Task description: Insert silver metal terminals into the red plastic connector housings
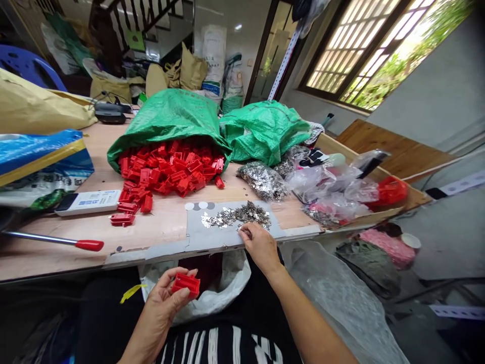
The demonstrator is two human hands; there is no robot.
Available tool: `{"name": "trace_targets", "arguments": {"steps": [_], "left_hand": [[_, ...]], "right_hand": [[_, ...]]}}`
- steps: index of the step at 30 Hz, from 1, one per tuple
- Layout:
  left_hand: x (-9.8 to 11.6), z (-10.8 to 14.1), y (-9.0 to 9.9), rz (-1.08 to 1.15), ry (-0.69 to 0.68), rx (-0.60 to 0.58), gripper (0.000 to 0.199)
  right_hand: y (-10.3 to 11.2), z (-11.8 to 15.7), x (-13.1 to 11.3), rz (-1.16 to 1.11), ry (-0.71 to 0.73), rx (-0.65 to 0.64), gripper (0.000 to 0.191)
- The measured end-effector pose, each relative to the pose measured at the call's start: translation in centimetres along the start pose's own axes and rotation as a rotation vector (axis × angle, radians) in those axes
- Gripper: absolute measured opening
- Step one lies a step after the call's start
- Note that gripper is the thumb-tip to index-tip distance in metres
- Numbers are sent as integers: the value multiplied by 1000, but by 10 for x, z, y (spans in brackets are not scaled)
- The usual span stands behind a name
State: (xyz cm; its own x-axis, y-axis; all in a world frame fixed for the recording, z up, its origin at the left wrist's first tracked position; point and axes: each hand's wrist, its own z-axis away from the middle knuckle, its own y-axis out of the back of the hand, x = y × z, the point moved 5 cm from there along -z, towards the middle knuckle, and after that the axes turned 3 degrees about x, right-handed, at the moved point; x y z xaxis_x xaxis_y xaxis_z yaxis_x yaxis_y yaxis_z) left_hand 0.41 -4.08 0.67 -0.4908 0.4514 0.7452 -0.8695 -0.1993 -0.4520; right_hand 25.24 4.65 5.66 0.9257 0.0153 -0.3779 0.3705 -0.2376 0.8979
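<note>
My left hand (162,298) is low over my lap, curled around a red plastic housing (185,284) held against the fingers. My right hand (259,247) rests at the table's near edge, its fingertips bunched at the rim of a scatter of small silver metal pieces (237,215). These lie on a grey mat (227,237). Whether those fingertips pinch a piece is too small to tell. A heap of red plastic housings (168,169) spills from a green woven sack (170,119), with a few loose ones nearer the table edge (132,207).
A second green sack (263,132) and a clear bag of silver pieces (262,181) lie on the wooden table (166,222). A red-handled screwdriver (56,241) and a white device (89,202) sit left. A wooden tray (379,215) holds plastic bags. A white bag (223,288) sits below the edge.
</note>
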Motion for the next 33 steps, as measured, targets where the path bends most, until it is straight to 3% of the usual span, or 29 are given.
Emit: {"name": "trace_targets", "arguments": {"steps": [7, 13, 16, 20, 23, 28, 33], "left_hand": [[3, -4, -6, -34, -35, -12, 42], [16, -12, -10, -182, -325, 7, 37], [23, -12, -13, -276, -469, 31, 37], [29, -10, -18, -432, -613, 66, 35], [31, -8, -21, -581, -701, 91, 34], [39, -1, -28, -665, -816, 93, 32], [46, 5, -34, -690, -897, 75, 30]], "right_hand": [[5, 10, 5, -60, -12, -12, 12], [9, 15, 15, -170, -59, 35, 14], [13, 18, 17, -397, -139, 58, 18], [7, 25, -6, -893, -177, -129, 25], [7, 32, -35, -1007, -91, -254, 20], [19, 42, -72, -771, 194, -313, 11], [20, 47, -90, -610, 427, -295, 15]]}}
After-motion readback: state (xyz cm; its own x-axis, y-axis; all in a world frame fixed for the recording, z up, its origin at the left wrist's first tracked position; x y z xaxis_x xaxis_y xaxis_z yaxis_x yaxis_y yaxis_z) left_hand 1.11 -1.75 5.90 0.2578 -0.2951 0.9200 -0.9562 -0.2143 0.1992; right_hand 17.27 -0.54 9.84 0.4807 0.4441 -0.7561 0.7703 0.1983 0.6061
